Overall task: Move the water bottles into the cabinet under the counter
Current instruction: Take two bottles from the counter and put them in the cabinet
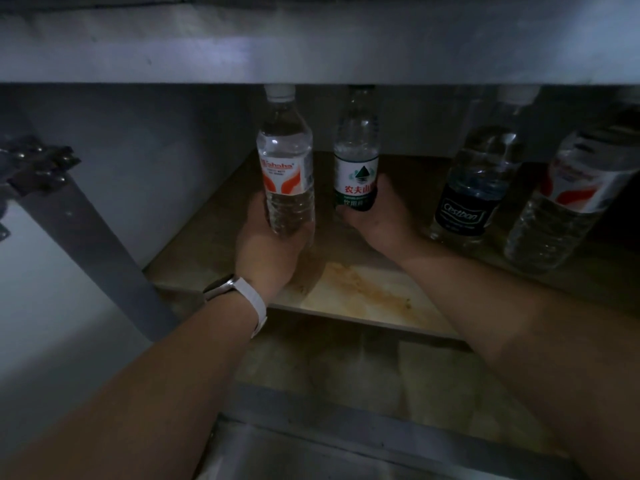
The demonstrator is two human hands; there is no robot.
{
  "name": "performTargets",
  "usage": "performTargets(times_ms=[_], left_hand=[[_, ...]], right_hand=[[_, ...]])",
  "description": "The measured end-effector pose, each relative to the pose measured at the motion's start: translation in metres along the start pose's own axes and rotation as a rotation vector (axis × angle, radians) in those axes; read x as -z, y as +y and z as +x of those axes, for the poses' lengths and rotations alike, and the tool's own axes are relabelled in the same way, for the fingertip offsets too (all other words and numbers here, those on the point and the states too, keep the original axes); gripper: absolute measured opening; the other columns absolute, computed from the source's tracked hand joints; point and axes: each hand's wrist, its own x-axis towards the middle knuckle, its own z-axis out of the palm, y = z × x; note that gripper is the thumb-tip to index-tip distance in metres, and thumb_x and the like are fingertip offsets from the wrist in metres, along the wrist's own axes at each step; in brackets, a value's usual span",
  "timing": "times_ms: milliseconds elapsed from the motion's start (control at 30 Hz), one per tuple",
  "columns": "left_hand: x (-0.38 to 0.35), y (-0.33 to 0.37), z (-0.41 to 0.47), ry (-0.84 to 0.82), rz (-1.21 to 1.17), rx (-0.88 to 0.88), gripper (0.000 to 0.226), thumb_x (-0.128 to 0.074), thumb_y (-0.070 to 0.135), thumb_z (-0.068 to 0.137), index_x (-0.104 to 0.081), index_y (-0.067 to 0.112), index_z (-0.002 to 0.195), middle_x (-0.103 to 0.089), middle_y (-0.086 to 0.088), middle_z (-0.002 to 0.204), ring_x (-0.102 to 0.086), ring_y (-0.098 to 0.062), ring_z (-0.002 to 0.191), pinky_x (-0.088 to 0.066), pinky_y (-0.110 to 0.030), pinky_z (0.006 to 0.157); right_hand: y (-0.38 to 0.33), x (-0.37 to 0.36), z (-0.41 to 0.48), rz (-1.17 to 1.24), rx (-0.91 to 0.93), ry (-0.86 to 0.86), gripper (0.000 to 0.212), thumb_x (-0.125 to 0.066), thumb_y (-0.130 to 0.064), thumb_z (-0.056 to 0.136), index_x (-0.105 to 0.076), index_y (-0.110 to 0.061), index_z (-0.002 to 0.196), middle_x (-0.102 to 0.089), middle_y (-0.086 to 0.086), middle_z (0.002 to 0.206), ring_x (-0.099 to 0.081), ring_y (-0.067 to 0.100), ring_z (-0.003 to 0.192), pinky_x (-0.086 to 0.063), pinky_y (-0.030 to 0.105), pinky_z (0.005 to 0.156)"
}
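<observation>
Both my arms reach into the dim cabinet under the counter. My left hand (266,251), with a white watch on its wrist, grips the base of a clear bottle with a red-and-white label (285,168), held upright. My right hand (377,220) grips the base of a clear bottle with a green-and-white label (356,157), also upright, just to the right of the first. Both bottle caps are partly hidden behind the counter's front edge. Whether the bottle bases touch the cabinet floor (363,296) I cannot tell.
Two more bottles stand on the cabinet floor at the right: one with a black label (474,188) and one with a red-and-white label (571,202). The counter's front edge (311,46) runs across the top. A grey hinged door (86,230) and its hinge (38,164) are at the left.
</observation>
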Motion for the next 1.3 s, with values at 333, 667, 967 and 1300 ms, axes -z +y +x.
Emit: performTargets(times_ms=[333,667,967,1300], left_hand=[[0.023,0.014,-0.03,-0.117,0.09,-0.087,0.069,-0.068,0.042,0.091,-0.031,0.04,0.149,-0.054,0.02,0.131,-0.051,-0.003,0.113,-0.039,-0.027,0.087],[0.054,0.003,-0.093,-0.152,0.529,-0.61,0.048,-0.059,0.039,0.092,-0.058,0.017,0.134,-0.057,-0.006,0.136,-0.052,-0.024,0.124,-0.046,-0.044,0.1],[0.088,0.002,-0.138,-0.254,0.77,-0.695,0.046,-0.066,0.034,0.087,-0.063,0.012,0.128,-0.059,-0.015,0.135,-0.053,-0.038,0.126,-0.044,-0.053,0.101],[0.182,0.124,-0.205,-0.409,0.678,-0.391,0.044,-0.059,0.036,0.088,-0.067,0.014,0.125,-0.061,-0.011,0.133,-0.055,-0.035,0.121,-0.048,-0.051,0.098]], right_hand=[[-0.024,0.019,-0.03,-0.151,-0.018,-0.007,0.055,-0.071,-0.036,0.085,-0.049,-0.023,0.134,-0.061,-0.004,0.129,-0.058,0.018,0.116,-0.044,0.029,0.088],[-0.038,0.055,-0.123,-0.648,0.227,-0.253,0.057,-0.046,-0.057,0.094,-0.042,-0.03,0.144,-0.045,-0.005,0.146,-0.046,0.018,0.129,-0.044,0.038,0.101],[-0.039,0.064,-0.19,-0.915,0.436,-0.336,0.054,-0.044,-0.054,0.089,-0.062,-0.019,0.127,-0.06,0.005,0.131,-0.052,0.029,0.122,-0.039,0.043,0.102],[-0.167,0.136,-0.254,-0.871,0.259,-0.526,0.053,-0.051,-0.048,0.083,-0.067,-0.016,0.122,-0.064,0.01,0.124,-0.06,0.034,0.11,-0.046,0.042,0.092]])
